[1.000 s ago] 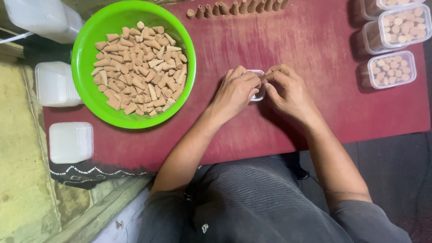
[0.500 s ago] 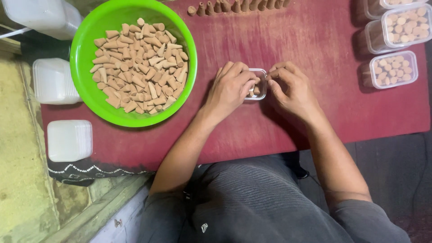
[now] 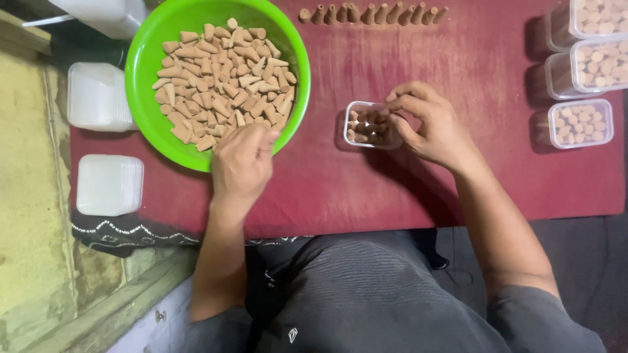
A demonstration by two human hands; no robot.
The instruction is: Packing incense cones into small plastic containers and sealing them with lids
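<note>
Reaching over the near rim of the round green plastic bowl, the left hand curls over tan incense cones, grip hidden, while the right hand steadies the small clear plastic box, fingertips pinched at its part-filled opening on the maroon cloth.

This looks like a small home workshop for hand-packing, probably incense cones, though the view is too tight to be sure. A dark red cloth covers a low work surface. On its left part sits a green bowl heaped with tan cones. Left of the bowl lie stacks of white lids. Well right of the bowl stand filled clear boxes, and above its right rim a row of upright cones.
</note>
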